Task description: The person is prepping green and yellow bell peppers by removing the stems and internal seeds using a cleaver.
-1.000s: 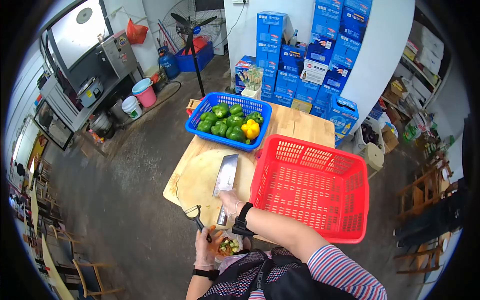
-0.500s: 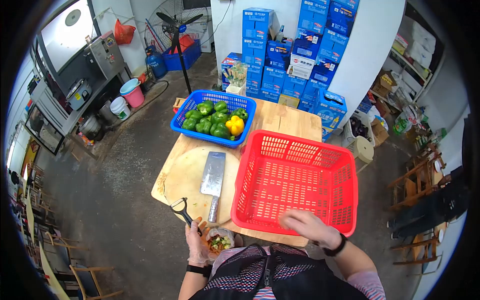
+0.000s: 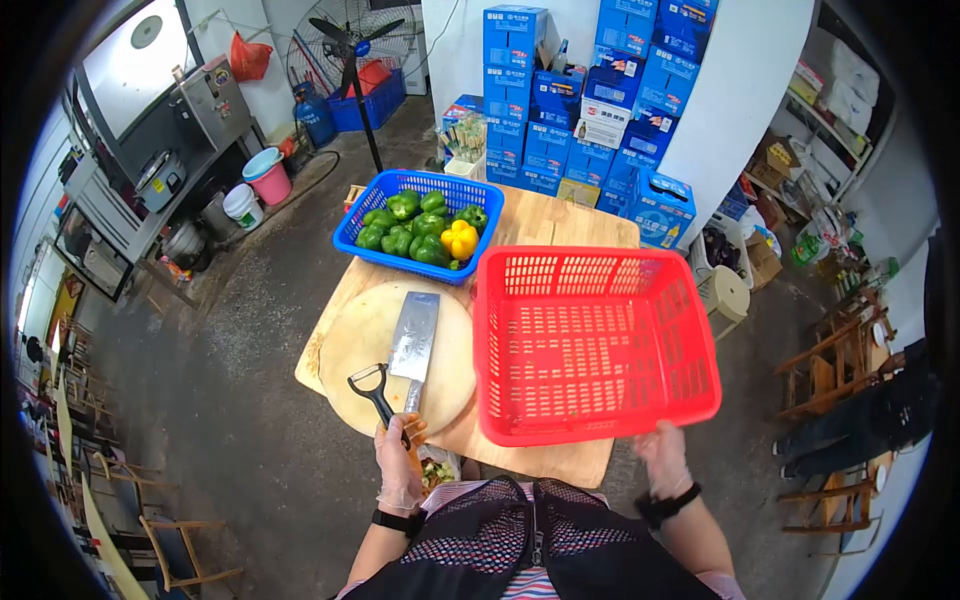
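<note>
My left hand [image 3: 398,466], in a clear plastic glove, is closed round the handle of a black Y-shaped peeler [image 3: 379,401], whose blade end lies over the round cutting board [image 3: 352,325]. A cleaver [image 3: 415,335] rests on that board with its handle toward me. My right hand [image 3: 664,460] is at the near right corner of a red plastic basket [image 3: 598,430], fingers curled at its rim. Nothing lies inside this basket. Behind the board, a blue basket [image 3: 350,245] holds several green peppers [image 3: 397,240] and one yellow pepper [image 3: 460,239].
The wooden table [image 3: 540,465] bears the board and baskets. Below its near edge hangs a bag of scraps [image 3: 436,470]. Stacked blue boxes [image 3: 547,150] and a pedestal fan [image 3: 355,60] stand beyond. A stool [image 3: 727,290] is at the right; a person [image 3: 880,410] stands farther right.
My right hand has moved from over the red basket to its near right rim. The basket has turned, its right side swinging nearer me. My left hand still holds the peeler, now farther over the board.
</note>
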A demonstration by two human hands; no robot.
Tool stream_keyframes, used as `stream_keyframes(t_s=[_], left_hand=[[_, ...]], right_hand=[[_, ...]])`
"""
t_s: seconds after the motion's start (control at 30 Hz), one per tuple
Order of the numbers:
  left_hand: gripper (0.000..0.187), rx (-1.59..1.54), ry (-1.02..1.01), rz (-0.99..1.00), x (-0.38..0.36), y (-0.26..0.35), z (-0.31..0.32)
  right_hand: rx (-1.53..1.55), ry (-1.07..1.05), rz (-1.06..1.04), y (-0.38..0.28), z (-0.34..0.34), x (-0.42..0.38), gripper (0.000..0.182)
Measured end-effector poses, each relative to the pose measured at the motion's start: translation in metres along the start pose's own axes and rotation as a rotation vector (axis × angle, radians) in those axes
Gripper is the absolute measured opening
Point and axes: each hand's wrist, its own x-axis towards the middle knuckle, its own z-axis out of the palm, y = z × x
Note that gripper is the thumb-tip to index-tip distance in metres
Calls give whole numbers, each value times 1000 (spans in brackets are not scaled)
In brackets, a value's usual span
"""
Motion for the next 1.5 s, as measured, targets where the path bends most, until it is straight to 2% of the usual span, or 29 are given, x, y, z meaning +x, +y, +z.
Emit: stream_keyframes(t_s=[0.03, 0.1, 0.13, 0.2, 0.33, 0.4, 0.43, 0.5, 0.63, 0.7, 0.83, 0.93, 1.1, 1.17, 1.2, 1.27, 1.33, 1.4, 1.47, 1.5], left_hand=[[15, 1, 2, -1, 0, 0, 0], [16, 11, 24, 4, -1, 0, -2], [16, 9, 28, 5, -2, 0, -1], [16, -2, 27, 15, -5, 0, -1], [15, -24, 23, 39, -7, -2, -7], [14, -58, 65, 53, -11, -2, -11], [14, -64, 71, 56, -14, -3, -12], [13, -58, 136, 34, -17, -3, -16], [12, -59, 121, 35, -21, -8, -21], [12, -55, 123, 22, -24, -8, -21], [13, -38, 130, 8, -29, -4, -24], [14, -66, 172, 19, -30, -4, -29], [14, -35, 161, -5, -24, -6, -38], [13, -41, 137, -6, -21, -5, -42], [13, -46, 113, -10, -18, -4, -43], [12, -57, 130, -14, -14, -2, -44], [11, 20, 34, -54, -9, -1, -51], [11, -3, 26, -56, -8, 5, -45], [11, 73, -16, -121, -3, 7, -45], [12, 61, -9, -124, -1, 6, -42]], right_hand=[[-63, -42, -89, -3, -14, 24, 30], [42, 82, -256, -41, 20, 34, 31], [39, 78, -255, -49, 21, 50, 31], [86, 129, -400, -54, 19, 84, 38], [112, 54, -298, -33, 55, 97, 52], [24, -13, -524, -10, 82, 80, 59], [20, -21, -524, -3, 89, 76, 59], [-53, 99, -549, 6, 98, 74, 68], [-17, 80, -546, -9, 96, 90, 73], [-37, 40, -454, -26, 92, 97, 76], [-125, -111, -441, -45, 68, 137, 75], [-207, -108, -353, -57, 67, 146, 77], [-265, -98, -406, -54, 72, 156, 73], [-475, 125, -537, -38, 56, 178, 69], [-425, 212, -654, -29, 53, 174, 64], [-581, 468, -859, -32, 75, 122, 57], [-478, 464, -900, -26, 94, 72, 51], [-455, 420, -885, -12, 114, 28, 48], [-463, 245, -893, 29, 101, 27, 45], [-456, 164, -823, 38, 109, 12, 43]])
